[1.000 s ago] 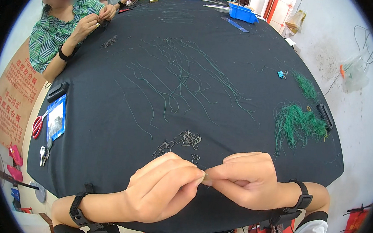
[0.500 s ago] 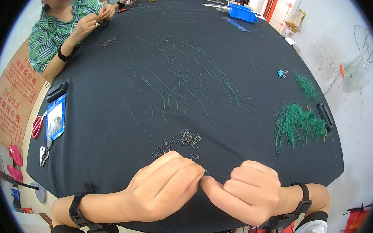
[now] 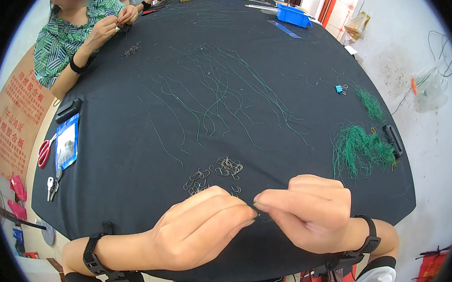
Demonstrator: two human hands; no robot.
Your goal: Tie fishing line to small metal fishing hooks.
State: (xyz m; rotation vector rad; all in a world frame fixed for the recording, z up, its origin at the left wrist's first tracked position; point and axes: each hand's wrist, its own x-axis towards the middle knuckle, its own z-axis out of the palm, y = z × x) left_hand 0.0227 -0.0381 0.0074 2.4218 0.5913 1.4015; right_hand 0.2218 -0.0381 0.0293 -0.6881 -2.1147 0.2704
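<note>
My left hand (image 3: 197,227) is closed in a pinch just in front of a small pile of metal fish hooks (image 3: 228,167); what its fingertips hold is hidden. Close to its right, my right hand (image 3: 312,211) pinches too, thumb and forefinger pressed together with a fine dark thread at them. A short bit of this thread (image 3: 264,218) shows between the two hands. The fingertips almost meet. More hooks (image 3: 198,178) lie scattered beside the pile, partly hidden behind my left hand. Beyond them, long green threads (image 3: 218,96) are spread loosely over the black cloth.
Tangled green thread bundles (image 3: 362,149) lie at right, near a blue binder clip (image 3: 341,89). At left are red-handled scissors (image 3: 44,153), a blue packet (image 3: 67,141) and keys (image 3: 52,187). A co-worker (image 3: 80,34) sits far left; a blue bin (image 3: 294,16) stands at the back.
My right hand has turned and risen slightly, its thumb and forefinger now pointing at the left fingertips. My left fingertips have shifted a little right and down.
</note>
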